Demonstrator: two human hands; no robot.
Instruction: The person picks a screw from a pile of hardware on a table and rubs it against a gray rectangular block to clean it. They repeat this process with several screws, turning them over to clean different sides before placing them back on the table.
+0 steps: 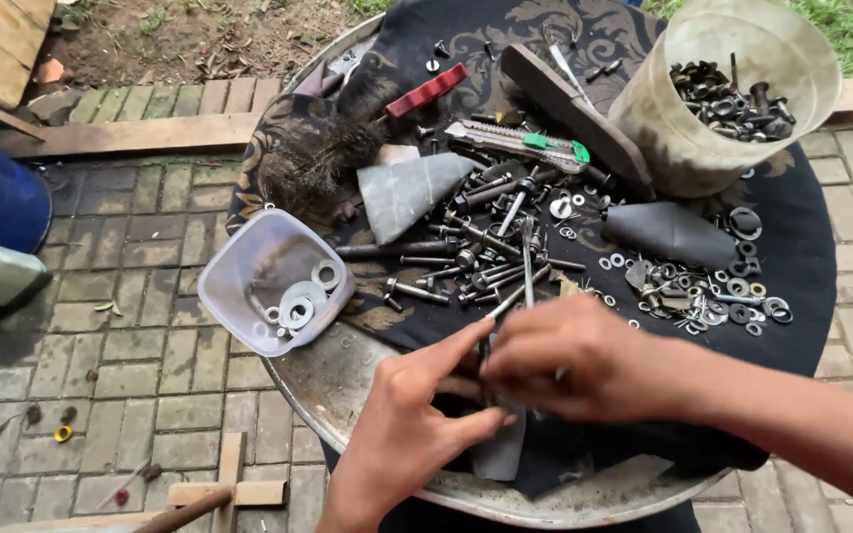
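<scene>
Here, two bare hands meet near the front edge of a round metal worktop [348,380] draped with a dark patterned cloth [802,326]. The left hand [402,434] has its forefinger stretched out and its thumb tucked under, and the right hand [570,365] curls its fingers over the same spot; together they pinch a thin dark bolt [487,357], though how tight the grip closes I cannot tell. Just beyond the fingers lies a heap of long bolts [491,237], too many to count. Two containers stand here: a clear plastic tub [239,266] at the left edge holding about four flat washers [300,301], and a tipped cloudy bucket [688,138] at the far right with a pile of dark nuts [728,99] inside. Loose washers [733,301] are scattered under it, beside two grey rubber pieces [409,192].
</scene>
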